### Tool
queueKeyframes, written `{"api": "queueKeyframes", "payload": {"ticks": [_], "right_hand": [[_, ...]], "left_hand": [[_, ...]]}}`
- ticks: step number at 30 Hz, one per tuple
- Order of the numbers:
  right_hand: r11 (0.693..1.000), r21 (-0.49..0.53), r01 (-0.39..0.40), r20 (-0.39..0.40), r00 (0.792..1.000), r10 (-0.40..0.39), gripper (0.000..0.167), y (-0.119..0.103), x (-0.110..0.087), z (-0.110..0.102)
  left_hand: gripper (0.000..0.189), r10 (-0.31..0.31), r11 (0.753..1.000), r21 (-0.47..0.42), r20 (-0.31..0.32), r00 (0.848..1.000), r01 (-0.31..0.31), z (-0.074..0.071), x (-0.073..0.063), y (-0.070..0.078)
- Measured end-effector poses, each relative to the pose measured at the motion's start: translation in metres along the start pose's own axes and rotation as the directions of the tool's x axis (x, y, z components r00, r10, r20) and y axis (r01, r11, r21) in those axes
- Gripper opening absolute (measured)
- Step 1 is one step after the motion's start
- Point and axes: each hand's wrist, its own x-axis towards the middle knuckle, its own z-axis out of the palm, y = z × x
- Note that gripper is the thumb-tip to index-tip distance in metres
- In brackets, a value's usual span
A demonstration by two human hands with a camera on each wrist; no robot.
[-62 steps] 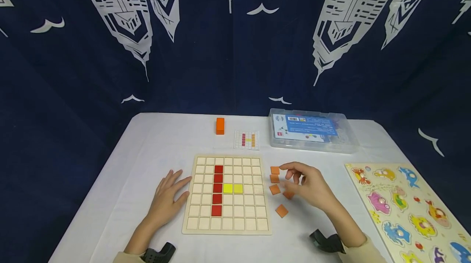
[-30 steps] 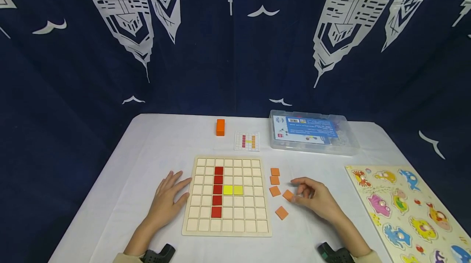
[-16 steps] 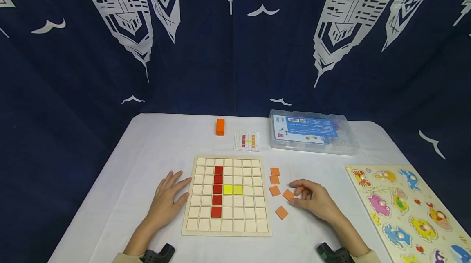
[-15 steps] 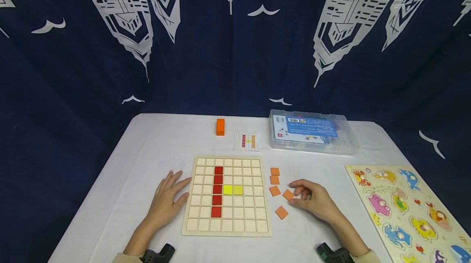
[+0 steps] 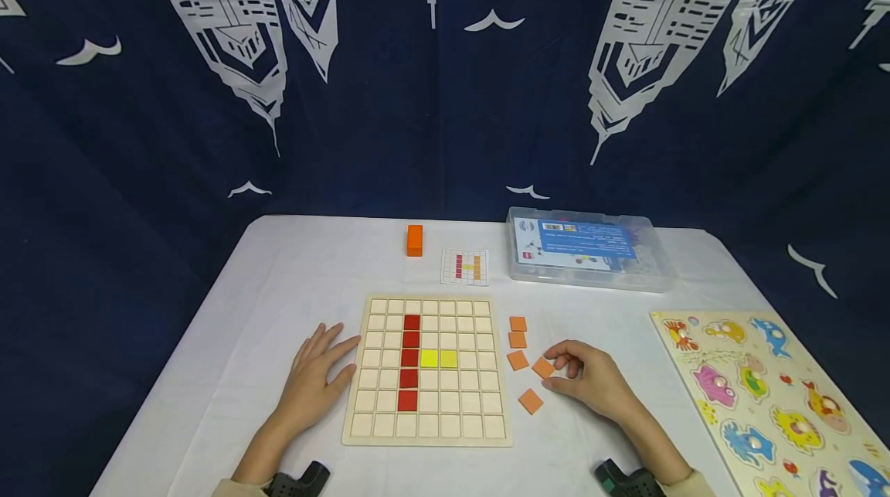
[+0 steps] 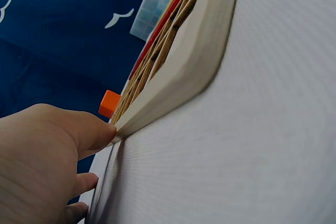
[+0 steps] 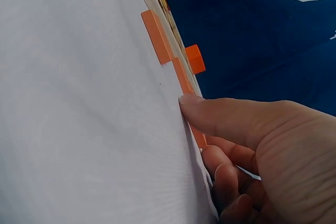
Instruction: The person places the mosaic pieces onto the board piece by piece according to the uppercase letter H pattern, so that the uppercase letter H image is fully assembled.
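Beside the pale wooden grid board (image 5: 469,381), our left hand (image 5: 314,373) spreads its fingers; our right hand (image 5: 587,377) pinches 1 square orange tile (image 5: 542,368).

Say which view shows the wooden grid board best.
The head view: it shows the whole wooden grid board from above, its red tiles clear. The left wrist view catches it nearly edge-on from one corner, by the left hand; the right wrist view, a thin strip beyond orange tiles.

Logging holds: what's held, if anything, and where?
The right hand has thumb and finger at one corner of an orange square tile; whether pinched cannot be told. The left hand grips nothing.
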Motion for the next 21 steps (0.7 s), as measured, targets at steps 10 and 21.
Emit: {"api": "queueKeyframes", "payload": {"ticks": [10, 21], "right_hand": [[1.000, -0.014, 0.007, -0.026, 1.000, -0.008, 0.026, -0.0017, 0.0008, 0.0003], [0.998, -0.018, -0.055, -0.029, 0.998, 0.054, 0.023, -0.0039, 0.0025, -0.0019]], "left_hand": [[0.040, -0.025, 1.000, 0.004, 0.030, 0.999, 0.025, -0.0002, 0.0002, -0.0013], [0.040, -0.010, 1.000, -0.002, 0.016, 1.000, 0.010, -0.0005, 0.0002, -0.0002]]}}
